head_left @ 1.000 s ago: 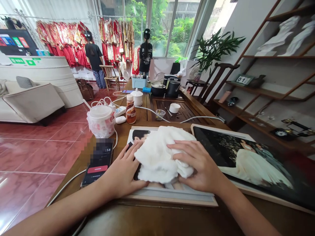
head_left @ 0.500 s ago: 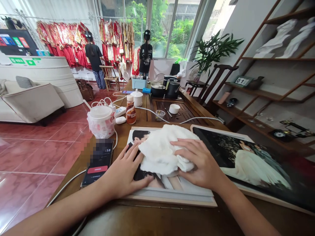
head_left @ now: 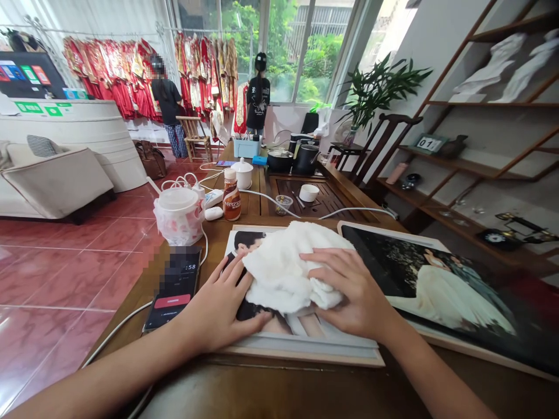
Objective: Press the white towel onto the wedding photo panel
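Note:
A white cloth [head_left: 288, 267] lies bunched on a framed photo [head_left: 305, 343] that rests flat on the wooden table. My right hand [head_left: 349, 285] grips the cloth at its right side, fingers curled over the folds. My left hand [head_left: 227, 302] lies flat with its fingers spread on the left part of the framed photo, its fingertips at the cloth's left edge. Much of the picture is hidden under the cloth and hands. A second framed photo [head_left: 463, 291], showing a white gown, lies to the right.
Left of the frame lie a phone [head_left: 174, 291] with a cable and a bagged tub [head_left: 179, 215]. Beyond stand a coffee bottle [head_left: 232, 195], a white lidded pot [head_left: 242, 173], a small white bowl [head_left: 309, 192] and black pots [head_left: 305, 157]. Two people stand near hanging garments.
My right hand and the white cloth have shifted very slightly to the left on the framed photo. My left hand stays almost in place.

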Demonstrator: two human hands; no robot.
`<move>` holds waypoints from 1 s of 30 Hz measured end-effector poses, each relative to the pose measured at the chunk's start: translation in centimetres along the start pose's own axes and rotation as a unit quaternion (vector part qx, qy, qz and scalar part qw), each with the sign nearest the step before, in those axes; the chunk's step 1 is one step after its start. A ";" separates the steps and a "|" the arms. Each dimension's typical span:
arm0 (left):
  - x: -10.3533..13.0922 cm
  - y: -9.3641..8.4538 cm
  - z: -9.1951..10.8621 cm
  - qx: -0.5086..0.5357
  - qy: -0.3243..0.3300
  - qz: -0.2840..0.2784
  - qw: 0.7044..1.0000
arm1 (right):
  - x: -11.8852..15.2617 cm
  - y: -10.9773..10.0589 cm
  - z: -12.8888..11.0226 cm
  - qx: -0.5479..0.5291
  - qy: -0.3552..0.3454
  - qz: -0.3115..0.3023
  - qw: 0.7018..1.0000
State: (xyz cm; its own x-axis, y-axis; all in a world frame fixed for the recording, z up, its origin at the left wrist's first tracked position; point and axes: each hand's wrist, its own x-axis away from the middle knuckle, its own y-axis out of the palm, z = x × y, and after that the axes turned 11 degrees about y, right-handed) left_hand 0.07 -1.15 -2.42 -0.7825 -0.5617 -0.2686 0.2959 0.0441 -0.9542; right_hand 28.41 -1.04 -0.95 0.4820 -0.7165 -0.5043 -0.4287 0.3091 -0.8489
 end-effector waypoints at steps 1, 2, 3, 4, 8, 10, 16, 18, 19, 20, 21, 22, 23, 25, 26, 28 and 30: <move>0.0 0.0 -0.1 0.000 0.004 -0.006 1.000 | 0.0 0.0 -0.2 -0.010 -0.011 -0.004 1.000; 0.0 0.0 -0.2 -0.001 0.010 -0.012 1.000 | 0.0 0.1 -0.5 -0.021 -0.024 -0.008 0.999; 0.0 0.0 -0.3 0.000 0.016 -0.019 1.000 | 0.0 0.1 -0.7 -0.031 -0.036 -0.013 0.999; 0.0 0.1 -0.4 0.000 0.020 -0.024 1.000 | 0.0 0.1 -0.9 -0.039 -0.043 -0.017 0.998; -0.1 0.1 -0.2 0.001 0.006 -0.016 1.000 | -0.1 -0.1 -0.5 -0.017 -0.018 -0.007 1.000; -0.1 0.0 0.1 0.000 -0.002 -0.007 1.000 | -0.1 -0.3 -0.1 0.003 0.014 0.001 1.000; -0.6 -0.1 0.0 0.002 0.009 -0.016 1.000 | -0.1 -0.2 -0.1 -0.028 -0.031 -0.007 0.999; -0.7 -0.1 -0.2 0.006 0.019 -0.025 1.000 | -0.1 -0.3 -0.2 -0.038 -0.043 -0.018 0.998; -0.7 0.0 -0.2 0.007 0.018 -0.027 0.999 | -0.2 -0.3 -0.2 -0.037 -0.042 -0.018 0.998; -0.7 0.0 -0.2 0.006 0.013 -0.027 1.000 | -0.2 -0.4 -0.1 -0.032 -0.036 -0.016 0.999; -0.7 0.0 -0.2 0.004 0.007 -0.026 1.000 | -0.2 -0.4 0.0 -0.023 -0.026 -0.011 0.999; -0.7 -0.1 -0.1 0.001 0.001 -0.024 1.000 | -0.2 -0.5 0.1 -0.013 -0.013 -0.006 1.000; -0.7 -0.1 0.0 -0.001 -0.003 -0.021 1.000 | -0.2 -0.5 0.2 -0.004 0.000 -0.003 1.000; -0.7 -0.2 0.1 -0.005 -0.009 -0.019 1.000 | -0.2 -0.5 0.2 0.001 0.010 0.000 1.000; -0.7 -0.2 0.1 -0.005 -0.009 -0.020 1.000 | -0.2 -0.4 0.2 -0.004 0.003 -0.001 1.000; -0.7 -0.2 0.0 -0.007 -0.004 -0.030 1.000 | -0.1 -0.3 0.0 -0.022 -0.020 -0.007 1.000; -0.7 -0.1 -0.2 -0.002 0.010 -0.042 0.999 | -0.1 -0.3 -0.2 -0.040 -0.036 -0.015 0.998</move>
State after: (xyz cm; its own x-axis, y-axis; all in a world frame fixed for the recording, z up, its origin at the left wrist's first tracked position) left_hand 0.47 -0.60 -2.19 -0.8150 -0.5476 -0.1894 0.2259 0.0007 -0.9741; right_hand 28.33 -1.13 -0.64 0.5491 -0.6766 -0.4907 -0.4706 0.2349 -0.8505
